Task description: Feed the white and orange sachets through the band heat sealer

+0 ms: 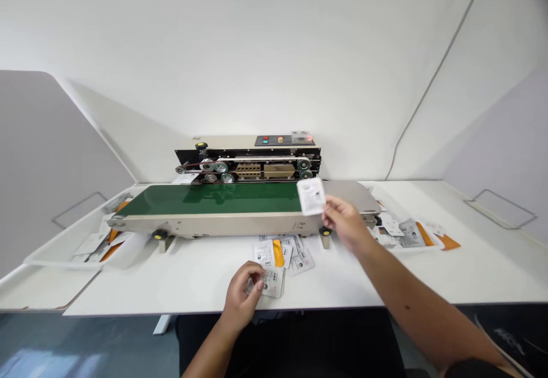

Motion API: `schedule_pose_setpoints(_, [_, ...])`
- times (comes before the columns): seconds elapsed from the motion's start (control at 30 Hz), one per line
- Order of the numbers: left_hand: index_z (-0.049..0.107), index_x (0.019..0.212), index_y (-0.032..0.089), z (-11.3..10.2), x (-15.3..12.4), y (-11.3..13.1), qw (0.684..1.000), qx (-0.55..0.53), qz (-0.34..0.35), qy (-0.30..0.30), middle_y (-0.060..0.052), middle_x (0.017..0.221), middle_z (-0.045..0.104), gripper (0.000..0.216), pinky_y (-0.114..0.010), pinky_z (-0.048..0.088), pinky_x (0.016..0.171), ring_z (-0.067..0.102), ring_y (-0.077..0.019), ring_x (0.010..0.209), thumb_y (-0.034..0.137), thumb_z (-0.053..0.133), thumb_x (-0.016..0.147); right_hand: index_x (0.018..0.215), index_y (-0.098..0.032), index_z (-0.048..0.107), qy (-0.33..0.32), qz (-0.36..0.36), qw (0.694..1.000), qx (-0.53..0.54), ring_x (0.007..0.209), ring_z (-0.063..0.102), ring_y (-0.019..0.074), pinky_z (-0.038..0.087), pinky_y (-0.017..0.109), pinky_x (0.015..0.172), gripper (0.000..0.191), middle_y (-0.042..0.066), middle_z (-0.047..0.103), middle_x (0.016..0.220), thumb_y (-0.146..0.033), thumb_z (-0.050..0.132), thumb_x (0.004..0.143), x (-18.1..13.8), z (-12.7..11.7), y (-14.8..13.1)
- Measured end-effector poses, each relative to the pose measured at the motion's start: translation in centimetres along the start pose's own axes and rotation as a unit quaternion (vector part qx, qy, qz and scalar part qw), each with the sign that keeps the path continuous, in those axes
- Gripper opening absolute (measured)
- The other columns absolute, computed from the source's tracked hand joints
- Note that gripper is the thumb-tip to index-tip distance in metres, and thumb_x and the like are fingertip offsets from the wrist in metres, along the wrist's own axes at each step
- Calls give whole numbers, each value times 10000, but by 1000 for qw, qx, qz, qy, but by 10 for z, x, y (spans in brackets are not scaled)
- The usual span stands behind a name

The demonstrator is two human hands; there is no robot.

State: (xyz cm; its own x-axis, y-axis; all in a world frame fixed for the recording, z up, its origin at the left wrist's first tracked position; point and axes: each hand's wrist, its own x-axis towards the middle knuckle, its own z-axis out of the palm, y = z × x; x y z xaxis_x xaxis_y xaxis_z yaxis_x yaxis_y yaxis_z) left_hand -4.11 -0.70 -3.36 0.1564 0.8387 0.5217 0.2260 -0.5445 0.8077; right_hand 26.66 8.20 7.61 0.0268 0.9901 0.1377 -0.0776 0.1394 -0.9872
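My right hand point(345, 218) pinches a small white printed packet point(311, 196) by its right edge. That packet is held up over the right part of the green conveyor belt point(222, 200), before the band sealing machine point(257, 164). On the table near the front edge, my left hand point(245, 297) has its thumb and curled fingers closed on the left side of a small stack of white printed packets point(274, 284). Just behind this stack lie several more loose packets point(302, 261), with one orange piece point(278, 252) among them.
A white bin point(128, 252) holding white and orange packets stands at the left. Another bin point(428, 248) of packets is at the right, with an orange packet point(449, 243) over its edge. A control panel point(274, 140) with a red light tops the machine. Behind is a white wall point(257, 52).
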Motion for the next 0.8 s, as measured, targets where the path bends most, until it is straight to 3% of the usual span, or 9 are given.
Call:
schedule_pose_setpoints(0.1, [652, 970, 183, -1, 0, 2, 1000, 0, -3, -4, -78, 876, 635, 269, -324, 507, 716, 607, -219, 799, 428, 554, 1018, 1070, -162, 717, 75, 8, 996, 52, 511, 482, 86, 338, 198, 462, 334, -37, 564, 612, -282, 751, 760, 39, -21, -27])
schedule_pose_setpoints(0.23, [650, 967, 187, -2, 0, 3, 1000, 5, -1, -6, -76, 871, 640, 242, -326, 514, 717, 614, -219, 799, 403, 554, 1017, 913, -149, 684, 109, 68, 988, 80, 469, 483, 83, 314, 179, 415, 213, -40, 530, 548, -162, 740, 708, 73, -31, -35])
schedule_pose_setpoints(0.6, [658, 921, 191, -2, 1, 6, 999, 30, 4, -27, -81, 873, 656, 187, -319, 510, 705, 617, -215, 795, 319, 560, 1015, 770, -141, 619, 51, 117, 990, 65, 418, 455, 62, 271, 142, 369, 142, -22, 537, 520, -90, 744, 726, 103, -9, -23])
schedule_pose_setpoints(0.8, [658, 900, 192, -1, 3, 8, 998, 48, 2, -31, -79, 858, 659, 190, -323, 517, 705, 625, -215, 791, 307, 559, 1015, 818, -132, 643, 47, 125, 989, 60, 404, 459, 61, 284, 129, 350, 86, -35, 522, 510, -67, 698, 803, 110, -8, -18])
